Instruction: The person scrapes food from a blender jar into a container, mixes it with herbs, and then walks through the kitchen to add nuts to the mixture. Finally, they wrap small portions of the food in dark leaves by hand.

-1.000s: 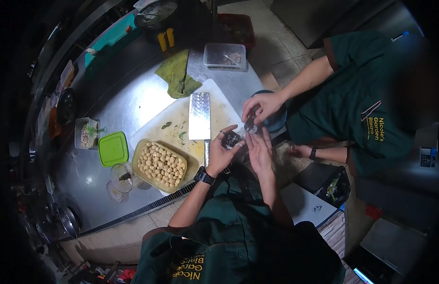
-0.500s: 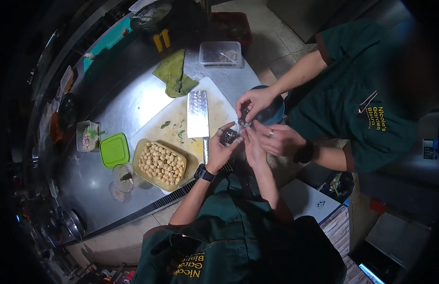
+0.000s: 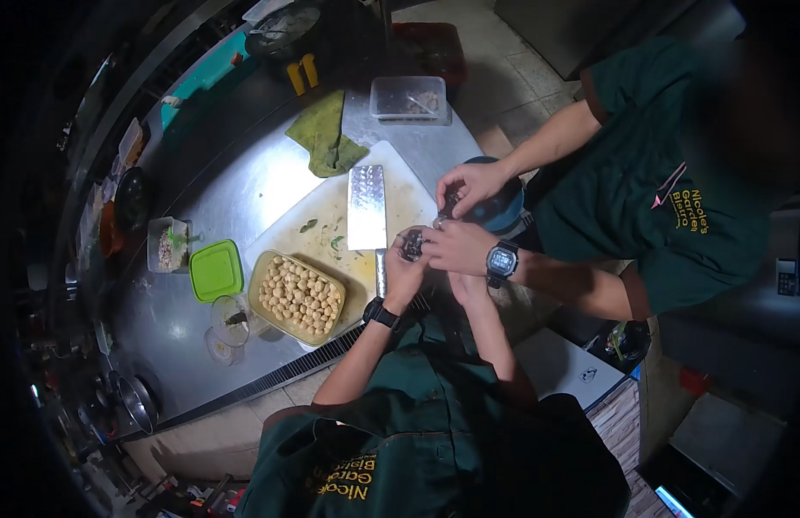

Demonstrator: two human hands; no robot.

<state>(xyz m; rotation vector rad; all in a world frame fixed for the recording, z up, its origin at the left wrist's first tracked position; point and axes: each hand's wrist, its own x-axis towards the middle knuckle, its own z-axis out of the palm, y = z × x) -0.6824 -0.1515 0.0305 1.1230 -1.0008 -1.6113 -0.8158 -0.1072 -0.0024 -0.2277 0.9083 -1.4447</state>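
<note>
My left hand [image 3: 404, 274], with a black watch on the wrist, is closed around a small dark, shiny bundle [image 3: 412, 245] that seems to be in clear plastic; I cannot make out its contents. Close beside it is my right hand [image 3: 471, 288], its fingers mostly hidden beneath a co-worker's hand [image 3: 458, 247] wearing a digital watch. That hand reaches across to the bundle. The co-worker's other hand [image 3: 474, 184] pinches another dark piece [image 3: 452, 202] just above. Left of my hands, a cleaver [image 3: 367, 207] lies on the white cutting board [image 3: 275, 226].
A tub [image 3: 341, 312] of pale round balls stands at the board's near edge. Beyond are a green lid [image 3: 216, 270], a clear cup [image 3: 230, 318], a green cloth [image 3: 324, 138] and a clear container [image 3: 408, 114]. A blue bowl [image 3: 502, 213] sits below the co-worker's arm.
The co-worker's watch hand has moved left over my right hand to the bundle, covering my fingers. My left hand still holds the bundle. The view has shifted slightly.
</note>
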